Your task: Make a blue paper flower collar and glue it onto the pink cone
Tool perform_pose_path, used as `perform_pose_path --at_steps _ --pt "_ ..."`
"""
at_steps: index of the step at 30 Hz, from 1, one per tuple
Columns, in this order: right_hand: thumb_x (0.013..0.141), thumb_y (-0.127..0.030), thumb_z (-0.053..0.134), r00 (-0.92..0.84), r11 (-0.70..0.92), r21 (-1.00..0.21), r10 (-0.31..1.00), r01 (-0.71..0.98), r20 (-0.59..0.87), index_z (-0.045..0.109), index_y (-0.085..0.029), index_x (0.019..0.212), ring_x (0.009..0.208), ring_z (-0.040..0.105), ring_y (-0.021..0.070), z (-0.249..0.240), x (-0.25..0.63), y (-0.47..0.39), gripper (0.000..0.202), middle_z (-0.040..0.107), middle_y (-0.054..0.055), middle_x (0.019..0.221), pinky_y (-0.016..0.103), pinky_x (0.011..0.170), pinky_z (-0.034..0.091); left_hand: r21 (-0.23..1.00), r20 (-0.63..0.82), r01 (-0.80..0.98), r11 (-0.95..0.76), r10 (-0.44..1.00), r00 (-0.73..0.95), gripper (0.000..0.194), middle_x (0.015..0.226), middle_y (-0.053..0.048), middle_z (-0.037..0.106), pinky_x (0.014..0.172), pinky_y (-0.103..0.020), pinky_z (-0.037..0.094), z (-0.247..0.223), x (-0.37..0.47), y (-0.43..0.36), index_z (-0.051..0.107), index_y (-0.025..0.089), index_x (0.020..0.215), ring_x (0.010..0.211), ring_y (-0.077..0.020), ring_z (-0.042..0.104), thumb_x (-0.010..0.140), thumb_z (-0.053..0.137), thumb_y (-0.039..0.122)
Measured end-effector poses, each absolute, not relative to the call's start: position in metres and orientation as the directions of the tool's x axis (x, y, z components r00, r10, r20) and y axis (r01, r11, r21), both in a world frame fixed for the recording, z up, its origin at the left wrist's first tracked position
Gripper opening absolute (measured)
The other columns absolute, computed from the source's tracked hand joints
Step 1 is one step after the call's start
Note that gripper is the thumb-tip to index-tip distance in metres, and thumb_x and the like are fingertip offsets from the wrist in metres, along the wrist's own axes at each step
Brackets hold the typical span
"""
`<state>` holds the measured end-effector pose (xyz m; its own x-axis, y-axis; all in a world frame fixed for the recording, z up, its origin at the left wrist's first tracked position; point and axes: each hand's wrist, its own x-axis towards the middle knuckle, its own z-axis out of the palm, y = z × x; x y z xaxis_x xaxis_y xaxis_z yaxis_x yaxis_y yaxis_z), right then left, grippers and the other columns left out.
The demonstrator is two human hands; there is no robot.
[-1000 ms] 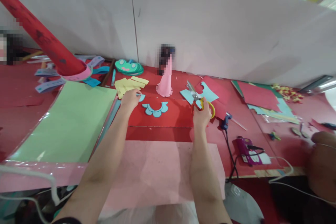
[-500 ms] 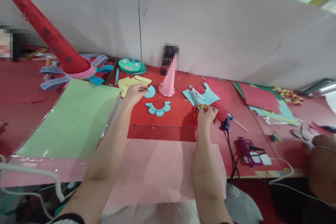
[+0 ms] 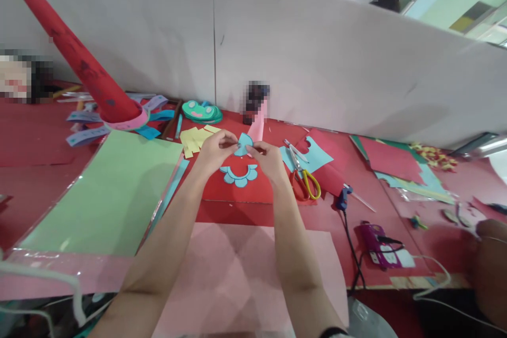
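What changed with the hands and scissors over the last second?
The right hand let go of the scissors, now lying partly on the light blue sheet, and moved left to the small blue piece, apparently gripping its edge. The left hand carried that piece rightward. The scalloped blue piece and yellow papers stayed put.

Blue paper piece (image 3: 244, 142) between both hands (image 3: 215, 153) (image 3: 270, 160)

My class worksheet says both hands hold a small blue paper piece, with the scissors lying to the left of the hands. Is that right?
Not quite: the head view shows the scissors lying to the right, not the left, of the left hand and right hand, which do both hold a small blue paper piece.
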<state>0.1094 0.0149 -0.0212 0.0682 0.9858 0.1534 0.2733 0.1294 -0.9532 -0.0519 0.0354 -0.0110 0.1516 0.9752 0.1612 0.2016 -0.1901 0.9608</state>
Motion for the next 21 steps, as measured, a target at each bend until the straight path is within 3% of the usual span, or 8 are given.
perform_pose_path --at_steps 3,7,10,16,21 --pt "0.070 -0.045 0.064 0.174 0.088 -0.957 0.975 0.275 0.140 0.062 -0.018 0.066 0.059 0.052 0.0117 -0.024 0.114 0.014 0.027 0.060 -0.002 0.060 0.024 0.058 0.041 0.897 0.240 0.335 -0.289 0.954 0.182 0.008 0.089 -0.002 0.068 0.080 -0.031 0.052 -0.007 -0.049 0.029 0.061 0.019 0.083 0.083 -0.0163 0.065 0.075 0.059 0.018" --pt "0.066 -0.045 0.067 0.278 0.056 -0.963 0.952 0.263 0.131 0.052 -0.019 0.056 0.055 0.044 0.0097 -0.025 0.126 0.010 0.032 0.052 -0.004 0.055 0.024 0.056 0.038 0.764 0.385 0.470 -0.442 0.897 0.217 0.017 0.104 -0.004 0.066 0.086 -0.031 0.051 -0.001 -0.037 0.017 0.063 0.021 0.093 0.093 -0.0171 0.063 0.078 0.058 0.015" --pt "0.067 -0.045 0.067 0.291 0.068 -0.958 0.944 0.280 0.152 0.050 -0.019 0.056 0.055 0.042 0.0092 -0.019 0.130 0.007 0.033 0.050 -0.004 0.055 0.024 0.056 0.037 0.724 0.380 0.501 -0.474 0.880 0.283 0.021 0.109 -0.004 0.065 0.091 -0.033 0.050 0.001 -0.027 0.010 0.063 0.023 0.101 0.102 -0.0186 0.061 0.080 0.061 0.018" --pt "0.070 -0.050 0.065 0.255 0.132 -0.949 0.944 0.286 0.209 0.042 -0.020 0.054 0.052 0.036 0.0078 -0.009 0.123 0.003 0.041 0.042 -0.006 0.052 0.023 0.051 0.032 0.772 0.316 0.492 -0.403 0.914 0.255 0.032 0.111 -0.003 0.067 0.089 -0.034 0.052 -0.002 -0.023 0.009 0.062 0.024 0.109 0.098 -0.0190 0.064 0.078 0.065 0.018" --pt "0.072 -0.051 0.064 0.190 0.216 -0.939 0.944 0.266 0.271 0.043 -0.020 0.057 0.051 0.036 0.0074 -0.009 0.123 0.001 0.041 0.045 -0.006 0.055 0.023 0.051 0.032 0.920 0.166 0.319 -0.228 0.963 0.210 0.026 0.103 -0.004 0.070 0.082 -0.031 0.055 0.005 -0.026 0.010 0.066 0.020 0.099 0.088 -0.0174 0.067 0.073 0.066 0.017"
